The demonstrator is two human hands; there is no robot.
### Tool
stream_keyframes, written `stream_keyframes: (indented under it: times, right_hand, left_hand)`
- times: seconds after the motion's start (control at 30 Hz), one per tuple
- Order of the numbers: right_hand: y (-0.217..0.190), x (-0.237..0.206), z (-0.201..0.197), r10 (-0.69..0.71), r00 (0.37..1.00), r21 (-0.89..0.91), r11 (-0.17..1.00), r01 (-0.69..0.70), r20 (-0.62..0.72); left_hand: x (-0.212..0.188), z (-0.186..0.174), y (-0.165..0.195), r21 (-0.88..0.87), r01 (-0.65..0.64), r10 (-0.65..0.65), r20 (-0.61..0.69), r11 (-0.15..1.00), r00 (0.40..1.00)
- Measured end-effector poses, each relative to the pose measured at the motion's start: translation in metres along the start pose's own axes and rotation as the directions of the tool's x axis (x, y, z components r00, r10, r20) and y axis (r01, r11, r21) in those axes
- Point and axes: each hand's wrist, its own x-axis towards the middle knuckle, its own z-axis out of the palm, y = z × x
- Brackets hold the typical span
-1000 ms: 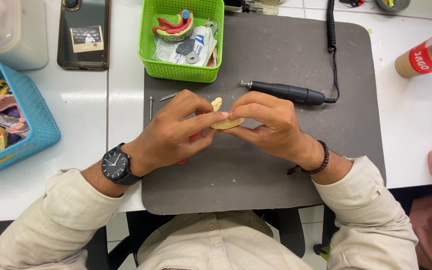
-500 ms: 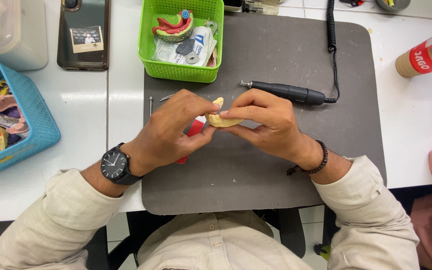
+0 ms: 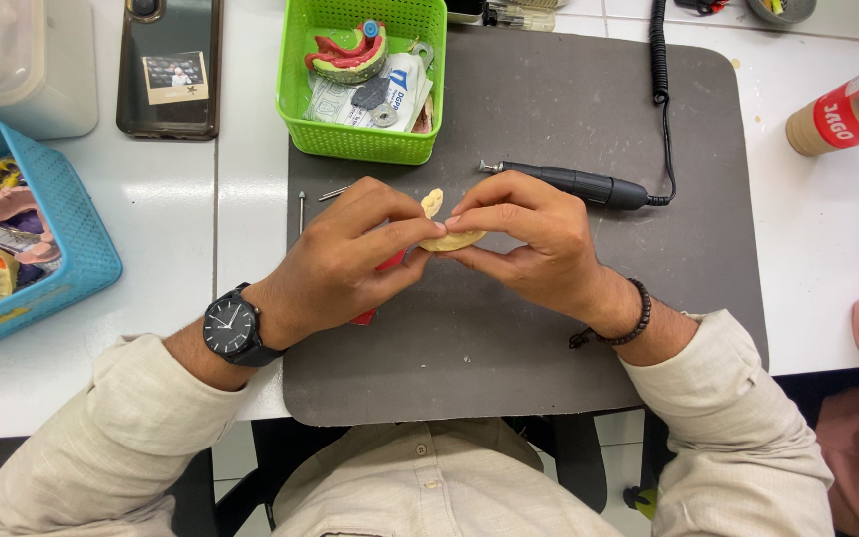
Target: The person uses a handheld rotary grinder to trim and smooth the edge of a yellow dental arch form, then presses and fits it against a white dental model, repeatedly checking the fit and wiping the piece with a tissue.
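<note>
Both of my hands meet over the middle of a dark grey mat (image 3: pixel 549 358). My left hand (image 3: pixel 350 264) and my right hand (image 3: pixel 524 244) pinch the same small cream-coloured dental cast piece (image 3: pixel 452 240) between fingertips. A second cream piece (image 3: pixel 432 203) shows just above the fingers. A red object (image 3: pixel 388 263) peeks out under my left palm. A black wristwatch (image 3: pixel 229 328) sits on my left wrist and a dark bead bracelet (image 3: pixel 633 318) on my right.
A black rotary handpiece (image 3: pixel 574 184) with a coiled cord lies behind my hands. A green basket (image 3: pixel 295 119) holds a red-and-green dental model. At left stand a blue basket (image 3: pixel 82 259) of casts, a phone (image 3: pixel 169 65), and two metal burs (image 3: pixel 302 209). A bottle (image 3: pixel 852 114) lies at right.
My fingers have shifted slightly on the cream piece, turning it a little; the red object under my left hand shows differently. Hands stay in the same place.
</note>
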Motion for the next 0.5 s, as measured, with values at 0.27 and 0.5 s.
stream_keyframes:
  times: [0.27,0.5]
  right_hand:
    - [-0.001,-0.002,-0.0025,-0.004,1.0,0.02,1.0,0.004,-0.008]
    - [0.001,-0.0005,-0.0037,-0.037,0.999,-0.004,0.999,0.037,-0.017]
  left_hand:
    - [0.0,-0.0012,0.0007,-0.005,-0.042,0.042,-0.017,0.999,0.999]
    - [-0.0007,-0.0001,-0.0021,-0.015,-0.046,0.046,-0.01,0.999,0.999]
